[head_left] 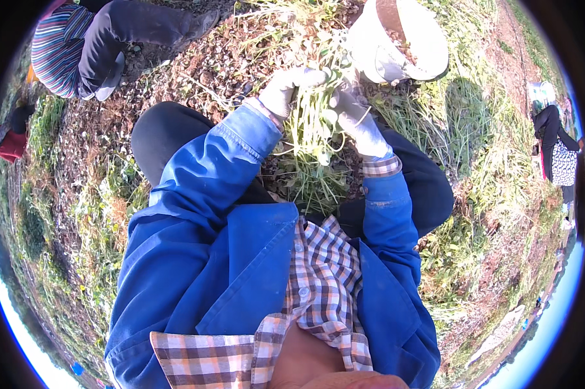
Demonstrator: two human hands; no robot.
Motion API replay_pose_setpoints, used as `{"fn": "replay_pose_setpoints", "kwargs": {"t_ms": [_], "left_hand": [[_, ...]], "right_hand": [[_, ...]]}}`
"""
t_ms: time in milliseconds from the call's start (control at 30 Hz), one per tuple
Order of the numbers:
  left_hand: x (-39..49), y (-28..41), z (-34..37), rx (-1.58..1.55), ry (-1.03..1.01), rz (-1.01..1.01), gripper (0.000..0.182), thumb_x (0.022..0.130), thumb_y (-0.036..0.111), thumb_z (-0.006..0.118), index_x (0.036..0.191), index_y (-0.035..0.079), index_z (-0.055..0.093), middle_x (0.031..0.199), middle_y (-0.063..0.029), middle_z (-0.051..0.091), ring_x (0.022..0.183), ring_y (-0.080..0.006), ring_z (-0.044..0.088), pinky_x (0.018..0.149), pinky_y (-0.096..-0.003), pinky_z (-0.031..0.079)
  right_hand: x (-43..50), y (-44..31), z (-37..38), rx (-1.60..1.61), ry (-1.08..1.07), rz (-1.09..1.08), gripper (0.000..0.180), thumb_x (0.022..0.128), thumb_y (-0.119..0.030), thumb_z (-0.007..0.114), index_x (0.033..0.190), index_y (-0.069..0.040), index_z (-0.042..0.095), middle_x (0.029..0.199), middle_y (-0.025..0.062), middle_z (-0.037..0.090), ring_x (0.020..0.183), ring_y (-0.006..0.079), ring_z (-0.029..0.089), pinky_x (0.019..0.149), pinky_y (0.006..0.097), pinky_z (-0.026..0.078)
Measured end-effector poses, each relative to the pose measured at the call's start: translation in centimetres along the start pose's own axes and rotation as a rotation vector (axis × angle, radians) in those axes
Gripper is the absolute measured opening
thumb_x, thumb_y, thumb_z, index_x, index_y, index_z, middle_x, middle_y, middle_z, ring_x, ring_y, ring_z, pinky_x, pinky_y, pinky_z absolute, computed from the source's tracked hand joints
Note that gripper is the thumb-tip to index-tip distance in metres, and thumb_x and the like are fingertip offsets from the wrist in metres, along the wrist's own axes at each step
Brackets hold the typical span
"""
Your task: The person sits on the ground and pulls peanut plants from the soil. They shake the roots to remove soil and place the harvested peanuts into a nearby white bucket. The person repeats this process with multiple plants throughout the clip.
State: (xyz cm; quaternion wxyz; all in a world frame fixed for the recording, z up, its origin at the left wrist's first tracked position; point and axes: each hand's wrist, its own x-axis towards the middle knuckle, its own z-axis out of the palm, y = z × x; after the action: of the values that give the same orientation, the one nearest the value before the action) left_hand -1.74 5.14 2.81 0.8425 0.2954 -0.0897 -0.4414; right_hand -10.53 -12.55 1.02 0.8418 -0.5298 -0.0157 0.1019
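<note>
A bunch of uprooted green plants (314, 114) with pale stems and leaves hangs between my hands, above the ground between my bent knees. My left hand (285, 90), in a whitish work glove, grips the bunch near its upper end. Against the right side of the same bunch, the gloved fingers of my right hand (355, 119) are curled around some of its stems. What lies under those fingers is partly hidden by leaves and glare. A white bucket (385, 63) stands just beyond my right hand, with some brownish contents visible inside.
Cut plants and dry leaves (185, 82) cover the soil around me. At upper left a person in a striped top (61, 51) crouches close by. Another person (10, 141) is at the far left edge. More people (557, 146) are at the right, near a pale container (541, 95).
</note>
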Motion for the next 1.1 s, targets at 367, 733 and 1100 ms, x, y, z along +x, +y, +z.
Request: {"fn": "replay_pose_setpoints", "kwargs": {"t_ms": [367, 733, 1100], "left_hand": [[2.0, -0.1, -1.3, 0.163, 0.667, 0.061, 0.089, 0.085, 0.053, 0.055, 0.141, 0.0, 0.012, 0.118, -0.0159, 0.047, 0.102, -0.0233, 0.053, 0.078, -0.0382, 0.047], [1.4, 0.8, 0.0, 0.146, 0.406, 0.331, 0.036, 0.085, 0.028, 0.064, 0.111, 0.003, 0.06, 0.102, -0.0051, 0.064, 0.09, -0.0133, 0.061, 0.079, -0.03, 0.05], [1.2, -0.2, 0.2, 0.188, 0.231, 0.241, 0.052, 0.088, 0.041, 0.056, 0.125, 0.006, 0.05, 0.118, -0.0085, 0.058, 0.105, -0.0178, 0.058, 0.091, -0.0343, 0.048]], "right_hand": [[0.9, 2.5, -0.2, -0.642, 0.428, -0.21, 0.04, 0.084, 0.007, 0.053, 0.123, -0.002, 0.049, 0.111, 0.0097, 0.059, 0.094, 0.0245, 0.06, 0.082, 0.0364, 0.051], [-0.9, 5.8, 5.9, -1.501, 0.449, -0.215, 0.084, 0.069, -0.027, 0.073, 0.137, -0.005, 0.031, 0.116, 0.021, 0.046, 0.1, 0.0353, 0.054, 0.083, 0.0405, 0.048], [-1.6, -2.2, 3.6, -0.919, 0.536, -0.727, 0.029, 0.079, -0.002, 0.066, 0.108, -0.005, 0.063, 0.077, 0.006, 0.067, 0.065, 0.011, 0.064, 0.059, 0.0232, 0.05]]}}
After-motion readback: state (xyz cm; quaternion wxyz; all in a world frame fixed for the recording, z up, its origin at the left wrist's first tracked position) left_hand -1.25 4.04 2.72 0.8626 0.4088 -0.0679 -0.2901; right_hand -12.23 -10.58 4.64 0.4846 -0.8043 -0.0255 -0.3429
